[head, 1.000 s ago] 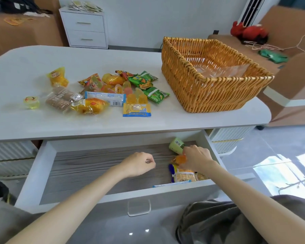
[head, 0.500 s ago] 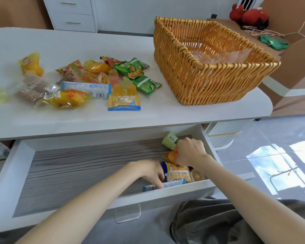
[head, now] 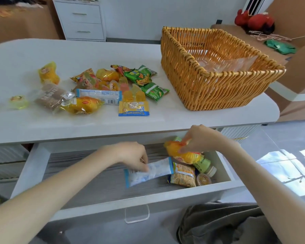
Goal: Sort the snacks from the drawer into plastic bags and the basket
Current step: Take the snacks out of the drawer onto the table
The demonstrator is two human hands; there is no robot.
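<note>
A person reaches into the open drawer point(head: 130, 199), left hand point(head: 134, 157) pinching one end of a white-and-blue packet point(head: 155, 170), right hand point(head: 201, 138) curled round a yellow packet point(head: 182, 154) above other snacks point(head: 183, 176). Gripped only by slick wrapper, either may slip back down. The basket point(head: 218, 88) sits on the table point(head: 113, 51).

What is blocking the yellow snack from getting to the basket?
Nothing visible blocks it. The right hand holds the yellow snack above the drawer, and the table between it and the basket is bare. It only has to clear the basket's wall.
</note>
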